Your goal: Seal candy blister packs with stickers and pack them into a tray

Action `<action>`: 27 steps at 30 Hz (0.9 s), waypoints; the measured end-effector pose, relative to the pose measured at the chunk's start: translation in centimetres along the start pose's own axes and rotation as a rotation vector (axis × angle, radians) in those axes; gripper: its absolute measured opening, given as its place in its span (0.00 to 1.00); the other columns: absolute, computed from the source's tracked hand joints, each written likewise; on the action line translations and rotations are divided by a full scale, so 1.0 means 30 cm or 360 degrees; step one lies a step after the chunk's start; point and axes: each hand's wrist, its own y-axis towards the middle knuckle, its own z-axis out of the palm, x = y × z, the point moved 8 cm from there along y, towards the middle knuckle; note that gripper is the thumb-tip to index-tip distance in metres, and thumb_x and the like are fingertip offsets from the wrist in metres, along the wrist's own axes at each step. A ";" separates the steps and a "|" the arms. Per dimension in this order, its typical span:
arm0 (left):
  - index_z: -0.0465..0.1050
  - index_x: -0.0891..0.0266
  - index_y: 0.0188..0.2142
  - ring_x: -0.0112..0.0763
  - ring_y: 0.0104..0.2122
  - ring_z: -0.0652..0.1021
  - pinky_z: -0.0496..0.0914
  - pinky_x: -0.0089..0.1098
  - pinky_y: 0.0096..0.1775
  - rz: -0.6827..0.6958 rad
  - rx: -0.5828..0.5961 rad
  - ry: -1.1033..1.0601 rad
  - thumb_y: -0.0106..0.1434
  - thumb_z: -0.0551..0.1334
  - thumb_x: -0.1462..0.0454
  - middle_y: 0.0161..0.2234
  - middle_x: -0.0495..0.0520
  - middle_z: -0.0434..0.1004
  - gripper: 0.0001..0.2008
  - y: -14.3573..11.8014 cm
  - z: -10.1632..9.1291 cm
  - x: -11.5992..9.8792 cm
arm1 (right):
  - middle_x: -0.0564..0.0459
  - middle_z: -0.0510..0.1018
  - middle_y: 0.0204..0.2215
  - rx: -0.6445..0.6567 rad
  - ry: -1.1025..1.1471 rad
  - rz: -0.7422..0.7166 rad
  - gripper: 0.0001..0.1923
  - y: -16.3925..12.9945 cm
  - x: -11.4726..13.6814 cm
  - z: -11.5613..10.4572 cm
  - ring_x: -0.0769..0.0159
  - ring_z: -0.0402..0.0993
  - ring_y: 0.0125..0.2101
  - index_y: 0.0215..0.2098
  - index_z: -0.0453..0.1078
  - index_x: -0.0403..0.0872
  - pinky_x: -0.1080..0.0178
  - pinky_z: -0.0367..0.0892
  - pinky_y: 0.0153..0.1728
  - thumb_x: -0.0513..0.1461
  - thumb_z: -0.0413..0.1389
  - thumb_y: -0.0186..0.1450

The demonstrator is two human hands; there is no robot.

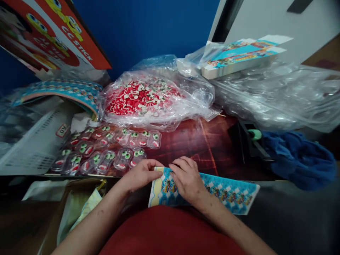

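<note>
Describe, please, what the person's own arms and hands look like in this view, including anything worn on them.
Both forearms are bare, with no sleeves, gloves or watch visible. The left hand and right hand show no rings that I can make out. The fingernails look short and unpainted. A red garment covers the lap or torso below.

Glossy printed card strip (228, 193); crinkled clear plastic bag (148, 99) (shiny); soft blue cloth (300, 159); polished reddish tabletop (202, 145).

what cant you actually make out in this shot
- Head view: the fingertips of the left hand and right hand curl onto the printed card strip, so their grip is unclear.
- The strip's middle is covered by the right hand.
- The red and white pieces in the plastic bag are blurred by wrinkled film.
- The orange box is cut off by the left edge.
</note>
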 end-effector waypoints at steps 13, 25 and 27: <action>0.70 0.66 0.26 0.23 0.21 0.69 0.64 0.27 0.27 0.0039 -0.0266 -0.0306 0.46 0.65 0.57 0.21 0.48 0.71 0.13 -0.018 0.002 0.048 | 0.47 0.72 0.47 -0.0468 -0.0378 -0.0276 0.15 -0.089 0.080 -0.004 0.56 0.60 0.49 0.45 0.70 0.46 0.49 0.54 0.50 0.31 0.48 0.62; 0.71 0.64 0.36 0.32 0.27 0.71 0.63 0.33 0.33 0.1473 -0.0985 0.1818 0.61 0.51 0.67 0.27 0.54 0.76 0.11 -0.159 0.014 -0.056 | 0.52 0.71 0.40 -0.0357 0.1136 0.0234 0.05 -0.175 -0.022 -0.331 0.62 0.68 0.42 0.28 0.67 0.51 0.58 0.66 0.41 0.33 0.55 0.58; 0.71 0.63 0.38 0.33 0.29 0.71 0.62 0.34 0.34 0.1584 -0.1034 0.1966 0.60 0.53 0.68 0.31 0.54 0.77 0.10 -0.180 0.025 -0.049 | 0.55 0.71 0.36 -0.0861 0.1670 0.0538 0.03 -0.219 -0.163 -0.419 0.65 0.69 0.38 0.28 0.67 0.52 0.58 0.66 0.40 0.37 0.57 0.57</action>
